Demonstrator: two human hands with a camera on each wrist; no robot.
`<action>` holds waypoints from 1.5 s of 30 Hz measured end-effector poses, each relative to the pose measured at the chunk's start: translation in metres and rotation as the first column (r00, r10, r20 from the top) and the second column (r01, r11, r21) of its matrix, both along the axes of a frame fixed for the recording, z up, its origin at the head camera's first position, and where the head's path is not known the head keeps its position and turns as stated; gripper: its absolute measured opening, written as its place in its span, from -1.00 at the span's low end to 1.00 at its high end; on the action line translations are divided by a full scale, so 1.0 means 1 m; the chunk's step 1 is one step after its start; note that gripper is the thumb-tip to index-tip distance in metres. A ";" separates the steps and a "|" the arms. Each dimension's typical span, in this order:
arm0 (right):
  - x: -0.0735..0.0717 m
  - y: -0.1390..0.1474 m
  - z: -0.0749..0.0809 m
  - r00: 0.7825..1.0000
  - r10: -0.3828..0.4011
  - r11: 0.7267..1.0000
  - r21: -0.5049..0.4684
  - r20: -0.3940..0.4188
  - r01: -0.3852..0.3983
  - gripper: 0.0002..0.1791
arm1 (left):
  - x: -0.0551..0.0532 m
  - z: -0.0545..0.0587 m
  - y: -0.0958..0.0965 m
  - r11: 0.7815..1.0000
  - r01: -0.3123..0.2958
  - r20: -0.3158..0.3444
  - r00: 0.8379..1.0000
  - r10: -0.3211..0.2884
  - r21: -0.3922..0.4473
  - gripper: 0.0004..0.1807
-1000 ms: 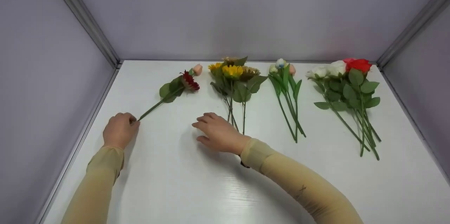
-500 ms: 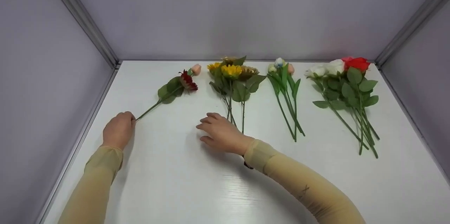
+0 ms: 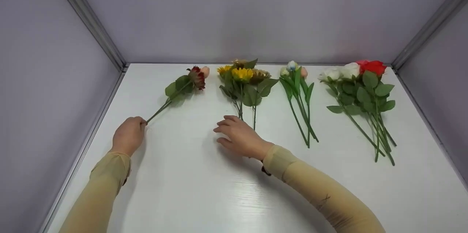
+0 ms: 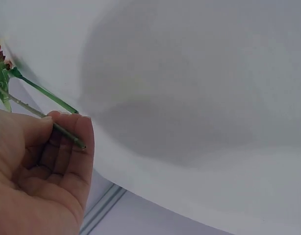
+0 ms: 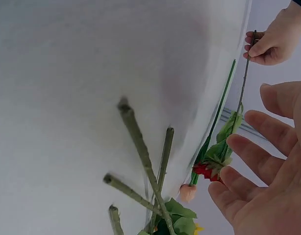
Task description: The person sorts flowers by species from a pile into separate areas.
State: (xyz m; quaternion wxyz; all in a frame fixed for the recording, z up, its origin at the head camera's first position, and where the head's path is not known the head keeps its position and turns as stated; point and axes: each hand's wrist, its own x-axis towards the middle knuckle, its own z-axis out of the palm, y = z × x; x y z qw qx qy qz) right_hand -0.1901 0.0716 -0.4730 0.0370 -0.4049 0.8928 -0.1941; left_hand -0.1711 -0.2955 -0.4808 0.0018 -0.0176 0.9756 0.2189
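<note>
My left hand (image 3: 128, 136) pinches the lower stem of a dark red flower (image 3: 197, 78) between thumb and fingers. In the left wrist view the stem (image 4: 69, 136) crosses the fingers, its cut end showing; the right wrist view shows it held off the table. Behind the red bloom is a peach tulip (image 5: 188, 192), its separate green stem (image 4: 47, 93) on the table near my left fingertips. My right hand (image 3: 241, 136), fingers spread and relaxed, hovers over the stems of a sunflower bunch (image 3: 242, 75), partly hiding them, and holds nothing.
Right of the sunflowers lie several tulips (image 3: 297, 75). Farther right is a bunch of white and red roses (image 3: 371, 67), stems toward me. The white table (image 3: 182, 189) is bounded by grey panels (image 3: 241, 17) at the back and sides.
My left hand has gripped the red flower's stem and raised it slightly; the bloom has tilted toward the back. My right hand has drifted right, over the sunflower stems.
</note>
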 end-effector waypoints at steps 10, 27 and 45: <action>-0.012 0.040 0.012 0.975 -0.188 0.955 -0.211 0.115 0.209 -0.70 | -0.005 0.019 0.057 0.837 -0.093 0.164 0.986 0.005 0.538 -0.65; -0.023 0.096 0.036 0.675 -0.121 0.431 -0.574 0.728 0.696 -0.53 | 0.016 0.022 0.269 0.331 -0.014 0.135 0.928 -0.346 0.943 -0.72; -0.011 0.118 0.020 0.567 -0.164 0.319 -0.500 0.807 0.805 -0.64 | 0.021 0.001 0.297 0.560 0.139 0.114 0.912 -0.394 0.816 -0.73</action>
